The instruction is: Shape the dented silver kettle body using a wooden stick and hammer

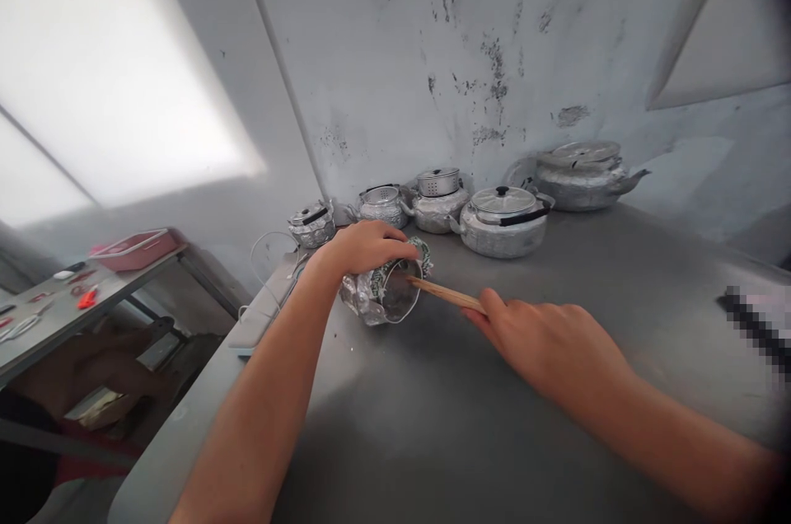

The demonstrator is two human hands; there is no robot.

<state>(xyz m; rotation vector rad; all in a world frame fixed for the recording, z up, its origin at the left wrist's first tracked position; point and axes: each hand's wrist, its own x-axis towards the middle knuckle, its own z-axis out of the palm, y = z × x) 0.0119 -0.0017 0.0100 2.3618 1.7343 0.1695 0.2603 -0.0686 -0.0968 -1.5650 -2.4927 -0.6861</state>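
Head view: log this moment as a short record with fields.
left hand: grips small kettle from above
kettle pose: on its side on the table, mouth toward the right hand
right hand: holds wooden stick, tip at the kettle's mouth
behind: five kettles in a row along the wall
far left: side table with red tray
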